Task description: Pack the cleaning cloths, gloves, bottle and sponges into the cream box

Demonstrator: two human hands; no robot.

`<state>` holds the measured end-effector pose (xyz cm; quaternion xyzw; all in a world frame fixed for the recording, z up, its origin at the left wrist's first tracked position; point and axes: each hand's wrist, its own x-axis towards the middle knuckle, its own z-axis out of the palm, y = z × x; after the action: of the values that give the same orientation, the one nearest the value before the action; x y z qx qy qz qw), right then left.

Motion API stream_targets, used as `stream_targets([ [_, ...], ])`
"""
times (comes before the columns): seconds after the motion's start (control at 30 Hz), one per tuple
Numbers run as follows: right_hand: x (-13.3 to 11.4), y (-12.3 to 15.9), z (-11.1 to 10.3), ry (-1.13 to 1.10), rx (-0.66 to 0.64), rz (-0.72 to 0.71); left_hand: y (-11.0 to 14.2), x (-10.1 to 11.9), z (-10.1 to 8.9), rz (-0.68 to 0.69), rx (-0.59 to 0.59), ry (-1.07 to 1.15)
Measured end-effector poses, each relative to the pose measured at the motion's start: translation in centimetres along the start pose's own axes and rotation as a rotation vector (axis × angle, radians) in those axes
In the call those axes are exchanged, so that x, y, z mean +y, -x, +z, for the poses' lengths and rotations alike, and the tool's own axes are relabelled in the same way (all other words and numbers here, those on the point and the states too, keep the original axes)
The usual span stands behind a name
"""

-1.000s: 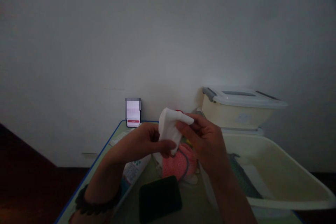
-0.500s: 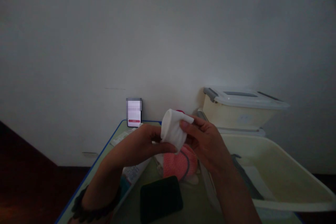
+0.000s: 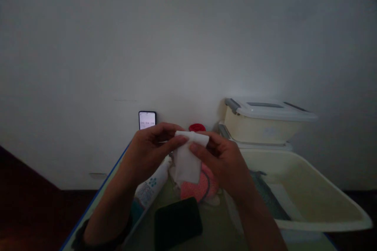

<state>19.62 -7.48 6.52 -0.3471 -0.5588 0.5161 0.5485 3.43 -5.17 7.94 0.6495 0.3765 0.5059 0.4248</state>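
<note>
A small folded white cloth (image 3: 187, 166) is held up over the table, hanging flat below my fingers. My left hand (image 3: 144, 151) pinches its upper left corner between thumb and fingers. With thumb in front and fingers behind, my right hand (image 3: 222, 159) grips the upper right part. Behind and below the cloth lies a pink knitted item (image 3: 193, 192) with a grey stripe, partly covered. A dark green rectangular object (image 3: 178, 223) rests nearer to me. Beside my left forearm is a white packet or bottle (image 3: 153, 184) with printing, partly hidden by the arm.
A lit phone (image 3: 147, 119) leans against the wall at the table's back. Something round and red (image 3: 196, 127) stands beyond my hands. On the right, an open cream bin (image 3: 324, 200) holds a grey-green item (image 3: 269, 196). A lidded box (image 3: 259, 125) sits behind it.
The white cloth went from a rolled, tube-like shape to a flat hanging piece. My left hand moved up to its top edge. The phone's screen now shows a different display.
</note>
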Motion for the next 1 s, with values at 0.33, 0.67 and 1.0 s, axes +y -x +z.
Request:
stream_targets([
  [0.33, -3.1, 1.8, -4.6, 0.193, 0.263, -0.096, 0.3, -2.1, 5.4, -0.029, -0.242, -0.251],
  [0.67, -4.8, 4.2, -11.1, 0.242, 0.413, -0.124, -1.1, -7.0, 14.2, -0.467, -0.442, -0.123],
  [1.0, -6.2, 5.9, -12.6, 0.244, 0.435, -0.117, -1.1, -4.6, 13.0, -0.431, -0.272, -0.105],
])
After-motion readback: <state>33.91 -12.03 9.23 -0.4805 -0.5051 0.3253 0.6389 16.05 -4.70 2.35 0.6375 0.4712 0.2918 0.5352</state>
